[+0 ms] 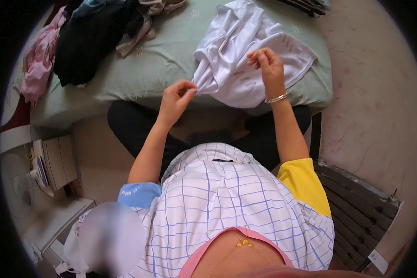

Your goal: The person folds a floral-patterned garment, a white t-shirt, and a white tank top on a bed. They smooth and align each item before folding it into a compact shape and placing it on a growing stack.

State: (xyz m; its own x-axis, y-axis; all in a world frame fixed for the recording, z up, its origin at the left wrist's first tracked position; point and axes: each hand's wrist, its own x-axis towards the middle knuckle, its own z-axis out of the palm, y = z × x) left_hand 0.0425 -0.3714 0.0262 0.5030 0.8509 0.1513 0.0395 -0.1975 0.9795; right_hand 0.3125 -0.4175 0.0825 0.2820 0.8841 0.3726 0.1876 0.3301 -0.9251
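Note:
A shiny white garment [226,59] lies rumpled at the near edge of a bed, its lower part hanging a little over the side. My left hand [179,99] pinches a bunched corner of it between thumb and fingers, pulling the fabric into folds. Over the right part of the cloth is my right hand [269,69], fingers bent and a silver bangle at the wrist. Whether any fabric is caught between those fingertips is not clear. Grey slanted marks show on the garment below the right hand.
The bed [170,45] has a pale green sheet. Black clothing [93,41] and a pink garment [40,66] are heaped at the far left. My crossed legs [135,125] are against the bed's side. A dark slatted frame [358,205] stands at the right, an electric fan [21,187] at the left.

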